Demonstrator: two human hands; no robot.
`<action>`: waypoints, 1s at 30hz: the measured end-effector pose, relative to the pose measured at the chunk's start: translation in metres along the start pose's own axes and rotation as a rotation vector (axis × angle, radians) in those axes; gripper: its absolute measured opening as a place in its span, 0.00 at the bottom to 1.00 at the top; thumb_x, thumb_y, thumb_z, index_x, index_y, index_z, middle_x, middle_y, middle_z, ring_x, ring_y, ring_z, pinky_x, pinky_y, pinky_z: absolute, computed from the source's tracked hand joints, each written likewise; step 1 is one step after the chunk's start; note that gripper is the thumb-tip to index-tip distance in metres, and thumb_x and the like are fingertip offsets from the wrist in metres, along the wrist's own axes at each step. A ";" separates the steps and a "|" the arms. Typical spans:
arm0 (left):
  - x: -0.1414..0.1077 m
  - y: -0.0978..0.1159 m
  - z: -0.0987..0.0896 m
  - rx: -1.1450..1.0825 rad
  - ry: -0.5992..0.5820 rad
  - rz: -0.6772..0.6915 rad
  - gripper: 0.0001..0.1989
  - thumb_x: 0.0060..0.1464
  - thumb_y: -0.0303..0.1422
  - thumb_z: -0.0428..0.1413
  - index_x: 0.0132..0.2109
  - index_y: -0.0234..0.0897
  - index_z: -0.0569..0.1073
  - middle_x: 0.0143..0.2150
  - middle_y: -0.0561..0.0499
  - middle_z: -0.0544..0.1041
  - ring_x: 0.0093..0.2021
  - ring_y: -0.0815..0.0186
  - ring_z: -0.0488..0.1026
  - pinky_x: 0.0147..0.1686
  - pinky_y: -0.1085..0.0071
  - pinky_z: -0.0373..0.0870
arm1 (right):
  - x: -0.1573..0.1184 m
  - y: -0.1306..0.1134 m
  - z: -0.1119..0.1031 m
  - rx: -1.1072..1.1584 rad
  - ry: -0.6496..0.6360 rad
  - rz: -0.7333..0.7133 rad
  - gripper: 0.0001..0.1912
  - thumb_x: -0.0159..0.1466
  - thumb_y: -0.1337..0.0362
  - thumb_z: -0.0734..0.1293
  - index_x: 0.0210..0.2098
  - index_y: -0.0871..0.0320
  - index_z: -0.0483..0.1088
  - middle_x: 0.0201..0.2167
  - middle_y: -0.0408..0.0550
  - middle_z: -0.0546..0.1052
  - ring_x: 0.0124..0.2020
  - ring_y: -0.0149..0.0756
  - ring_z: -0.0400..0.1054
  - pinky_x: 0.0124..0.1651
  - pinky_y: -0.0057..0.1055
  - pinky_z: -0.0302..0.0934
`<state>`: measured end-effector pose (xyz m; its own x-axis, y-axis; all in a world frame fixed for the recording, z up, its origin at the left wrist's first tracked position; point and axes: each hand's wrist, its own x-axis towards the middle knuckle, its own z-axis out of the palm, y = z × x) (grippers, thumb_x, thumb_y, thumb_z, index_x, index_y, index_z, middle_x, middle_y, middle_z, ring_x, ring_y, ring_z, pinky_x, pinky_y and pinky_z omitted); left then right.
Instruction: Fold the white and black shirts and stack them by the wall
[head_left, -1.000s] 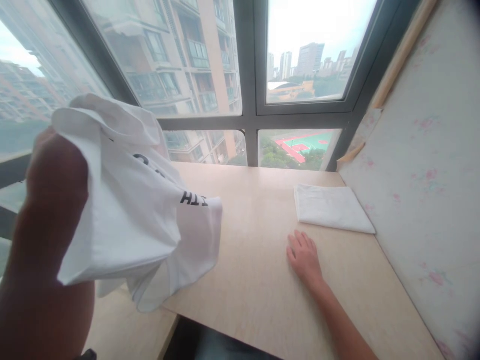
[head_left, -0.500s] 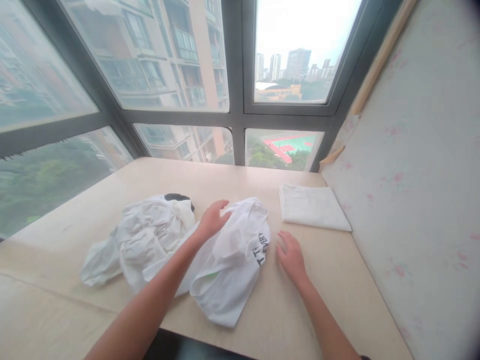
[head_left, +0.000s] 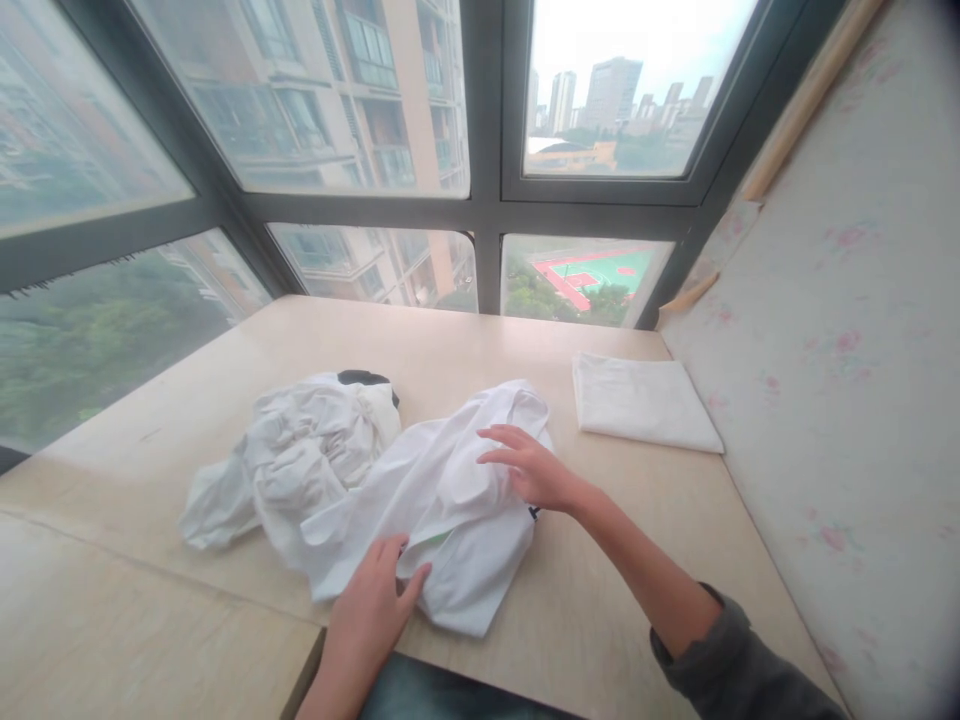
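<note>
A loosely spread white shirt (head_left: 420, 470) lies across the middle of the wooden surface, with a bit of dark print at its right edge. My left hand (head_left: 379, 590) is at the shirt's near edge beside a fold with a green strip, thumb and fingers apart. Over the shirt's right part is my right hand (head_left: 525, 465), its fingers spread; whether they touch the cloth is hard to tell. Against the shirt's left side lies a crumpled pile of white clothes (head_left: 307, 440), with a black piece (head_left: 367, 378) at its back.
A folded white cloth (head_left: 645, 403) lies at the back right, near the flowered wall (head_left: 847, 400). Grey window frames (head_left: 360, 210) border the far side of the wooden surface (head_left: 150, 520). A dark gap (head_left: 450, 695) shows at the near edge.
My left hand has moved back toward me from the shirt's far part to its near edge. My right hand has moved left over the shirt. The view has shifted slightly.
</note>
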<state>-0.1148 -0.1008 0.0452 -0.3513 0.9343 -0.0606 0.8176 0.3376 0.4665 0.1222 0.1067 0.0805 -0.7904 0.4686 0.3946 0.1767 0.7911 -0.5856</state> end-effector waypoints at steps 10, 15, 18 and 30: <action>0.022 0.010 0.003 -0.401 0.082 -0.003 0.19 0.54 0.38 0.48 0.51 0.39 0.70 0.45 0.45 0.76 0.42 0.57 0.76 0.44 0.59 0.73 | 0.007 -0.007 -0.048 0.068 0.129 0.091 0.08 0.59 0.71 0.63 0.36 0.56 0.72 0.49 0.51 0.78 0.60 0.43 0.65 0.63 0.45 0.58; 0.063 0.039 -0.014 -0.591 0.147 -0.080 0.23 0.60 0.50 0.46 0.49 0.38 0.73 0.47 0.44 0.78 0.47 0.55 0.75 0.49 0.59 0.69 | 0.003 -0.040 -0.099 0.055 0.249 0.170 0.05 0.64 0.65 0.63 0.32 0.57 0.71 0.39 0.47 0.78 0.44 0.37 0.71 0.49 0.36 0.64; 0.082 0.063 -0.024 -0.680 0.144 -0.008 0.29 0.62 0.54 0.41 0.47 0.37 0.74 0.49 0.44 0.78 0.51 0.53 0.73 0.52 0.60 0.67 | 0.005 -0.054 -0.122 0.023 0.306 0.270 0.12 0.68 0.59 0.62 0.32 0.58 0.71 0.26 0.41 0.73 0.28 0.31 0.66 0.33 0.27 0.59; 0.114 0.080 -0.123 -0.409 -0.196 0.537 0.19 0.51 0.47 0.62 0.44 0.41 0.77 0.38 0.52 0.78 0.38 0.63 0.73 0.35 0.73 0.67 | 0.002 -0.098 -0.218 -0.436 0.797 0.250 0.17 0.67 0.52 0.64 0.33 0.58 0.76 0.25 0.43 0.73 0.28 0.32 0.65 0.31 0.28 0.57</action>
<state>-0.1457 0.0191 0.1845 0.1734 0.9761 0.1313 0.6044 -0.2107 0.7683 0.2310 0.1157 0.2935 -0.0943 0.6477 0.7561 0.6183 0.6333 -0.4654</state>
